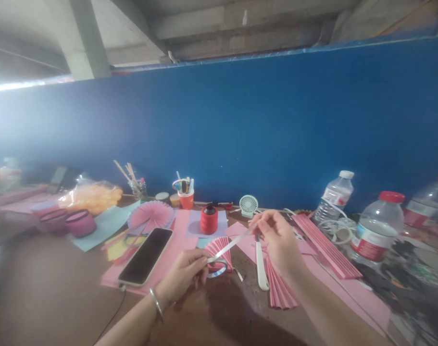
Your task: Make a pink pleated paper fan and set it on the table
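My left hand [184, 278] is closed round a small roll of tape [218, 269] low over the brown table [53, 293]. A white strip of tape [233, 243] runs taut from the roll up to my right hand [278, 240], which pinches its far end. Under the strip lies a folded pink paper fan [219, 247]. A second pleated pink fan [278, 288] and a white-handled tool [261, 266] lie below my right hand. A metal bangle [156, 302] sits on my left wrist.
A black phone [145, 256] lies on pink paper at left. Behind are a red thread spool [208, 219], a round pink paper fan [150, 215], an orange pen cup [186, 198], a small white desk fan [248, 205], water bottles [377, 228] at right and purple tubs [80, 222] at left.
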Tool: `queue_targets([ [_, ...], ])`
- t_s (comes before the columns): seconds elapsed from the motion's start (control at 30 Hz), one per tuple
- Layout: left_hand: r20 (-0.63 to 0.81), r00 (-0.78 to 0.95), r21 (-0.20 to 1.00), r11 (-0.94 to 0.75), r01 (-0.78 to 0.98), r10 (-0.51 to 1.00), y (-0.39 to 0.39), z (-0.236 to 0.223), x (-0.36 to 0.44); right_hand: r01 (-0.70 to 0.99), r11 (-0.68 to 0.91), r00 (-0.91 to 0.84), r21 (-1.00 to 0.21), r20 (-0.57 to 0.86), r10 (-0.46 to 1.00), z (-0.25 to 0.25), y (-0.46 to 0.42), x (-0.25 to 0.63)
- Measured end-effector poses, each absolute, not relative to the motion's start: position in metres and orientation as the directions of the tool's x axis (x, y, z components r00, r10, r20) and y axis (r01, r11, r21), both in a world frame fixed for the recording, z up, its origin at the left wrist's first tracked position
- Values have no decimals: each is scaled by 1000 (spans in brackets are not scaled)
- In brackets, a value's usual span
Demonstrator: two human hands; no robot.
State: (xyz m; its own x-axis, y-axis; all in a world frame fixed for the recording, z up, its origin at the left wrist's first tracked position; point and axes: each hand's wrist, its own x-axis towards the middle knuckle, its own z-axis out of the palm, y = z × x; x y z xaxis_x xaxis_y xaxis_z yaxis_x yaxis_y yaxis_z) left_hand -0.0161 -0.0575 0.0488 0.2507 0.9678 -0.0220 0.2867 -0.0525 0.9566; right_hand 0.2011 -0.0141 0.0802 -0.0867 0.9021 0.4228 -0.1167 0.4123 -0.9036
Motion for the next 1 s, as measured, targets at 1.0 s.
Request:
queue_targets([
  [1.0,375,62,593,-291,751,925,-67,37,-2,497,628,-451,-599,439,777,49,-51,158],
])
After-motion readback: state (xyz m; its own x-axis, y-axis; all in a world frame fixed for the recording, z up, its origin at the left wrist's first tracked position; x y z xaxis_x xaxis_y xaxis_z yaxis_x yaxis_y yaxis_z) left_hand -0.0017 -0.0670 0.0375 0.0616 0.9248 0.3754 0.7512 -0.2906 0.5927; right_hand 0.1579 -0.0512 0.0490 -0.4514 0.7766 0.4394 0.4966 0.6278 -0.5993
